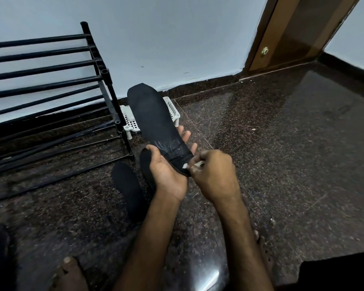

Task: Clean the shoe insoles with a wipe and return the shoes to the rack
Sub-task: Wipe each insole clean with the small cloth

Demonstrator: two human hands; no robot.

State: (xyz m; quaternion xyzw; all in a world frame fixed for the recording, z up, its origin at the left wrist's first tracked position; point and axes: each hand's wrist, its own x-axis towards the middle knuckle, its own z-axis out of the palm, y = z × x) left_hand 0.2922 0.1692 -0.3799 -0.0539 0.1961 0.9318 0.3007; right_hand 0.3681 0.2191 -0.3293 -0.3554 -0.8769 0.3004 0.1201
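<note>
— Dark speckled stone floor, a pale wall rising behind it. What are the fingers doing?

— The right hand has its fingertips bunched together, pinching a small white wipe against the near end of a black insole. The left hand grips that same end, thumb curled over the left edge and fingers underneath, their tips showing past the right edge.

— And the insole itself?

— It is held off the floor, slanting up and away from the fingers, its broad face toward the camera. There are pale flecks on it just beyond the thumb.

— Around the hands?

— Just left of the left hand, two other insoles lie on the floor side by side, one partly behind that hand. Past the held insole's middle sits a white slotted basket, half hidden by it. Farther left stands a black shoe rack. Far off to the right, a brown door.
</note>
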